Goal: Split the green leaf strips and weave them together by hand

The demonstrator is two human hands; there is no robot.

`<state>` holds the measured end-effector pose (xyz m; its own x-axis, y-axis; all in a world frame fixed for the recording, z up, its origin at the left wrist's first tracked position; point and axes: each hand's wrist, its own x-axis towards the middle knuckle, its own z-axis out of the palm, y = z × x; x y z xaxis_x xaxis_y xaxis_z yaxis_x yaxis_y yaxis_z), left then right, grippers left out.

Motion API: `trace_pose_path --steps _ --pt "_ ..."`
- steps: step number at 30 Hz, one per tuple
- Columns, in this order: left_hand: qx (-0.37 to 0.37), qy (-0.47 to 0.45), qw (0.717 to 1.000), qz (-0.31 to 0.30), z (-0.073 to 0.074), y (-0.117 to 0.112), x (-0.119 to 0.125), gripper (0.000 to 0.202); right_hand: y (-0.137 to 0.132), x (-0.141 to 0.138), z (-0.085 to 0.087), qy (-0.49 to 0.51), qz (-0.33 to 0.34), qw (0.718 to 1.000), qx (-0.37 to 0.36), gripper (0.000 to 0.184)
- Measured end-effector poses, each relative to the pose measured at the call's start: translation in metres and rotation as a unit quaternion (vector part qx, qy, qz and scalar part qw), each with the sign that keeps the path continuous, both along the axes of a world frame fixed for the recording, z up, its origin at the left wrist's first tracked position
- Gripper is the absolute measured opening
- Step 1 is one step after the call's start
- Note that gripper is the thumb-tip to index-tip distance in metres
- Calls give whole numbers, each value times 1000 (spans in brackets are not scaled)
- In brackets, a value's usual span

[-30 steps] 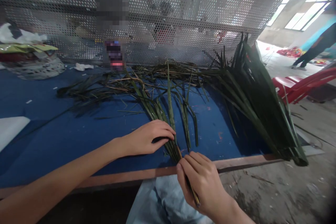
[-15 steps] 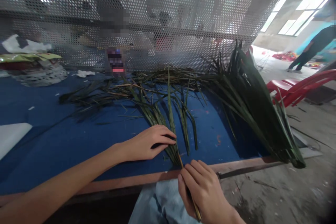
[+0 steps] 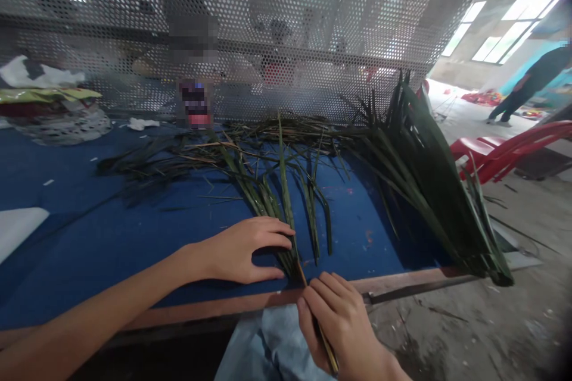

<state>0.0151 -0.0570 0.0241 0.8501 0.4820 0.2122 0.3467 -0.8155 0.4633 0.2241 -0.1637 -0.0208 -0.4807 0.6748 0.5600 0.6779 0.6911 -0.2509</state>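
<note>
Storage: one pale perforated basket [image 3: 67, 128] at the far left of the blue table [image 3: 111, 238], with crumpled bags [image 3: 44, 95] heaped on it; I cannot see inside. The frond [image 3: 286, 208] lies near the table's front edge, its long, narrow, dark-green blades fanning away from a tan stalk [image 3: 302, 275]. My left hand [image 3: 243, 250] rests open, fingers spread, pressing the blades flat. My right hand [image 3: 339, 321] is closed around the stalk, just past the edge.

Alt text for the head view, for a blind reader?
The right hand grips a thin leaf stem at the edge of a blue table, while the left hand rests on its green leaves. A larger leaf bundle lies to the right, a perforated metal screen behind.
</note>
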Motion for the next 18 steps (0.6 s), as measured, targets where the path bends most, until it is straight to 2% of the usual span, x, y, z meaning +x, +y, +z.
trace_pose_path --steps 6,10,14,18 --pt "-7 20 1000 9 6 -1 -3 26 2 -7 2 -2 11 1000 3 20" --pt "-47 -39 998 17 1 4 -4 22 5 -7 0 1 13 1000 -4 20" --pt "-68 -124 988 57 -2 12 -5 12 5 -5 -3 -1 15 1000 -3 20" --pt "-76 -136 985 68 -1 16 -6 12 4 -5 -3 3 19 1000 -3 20"
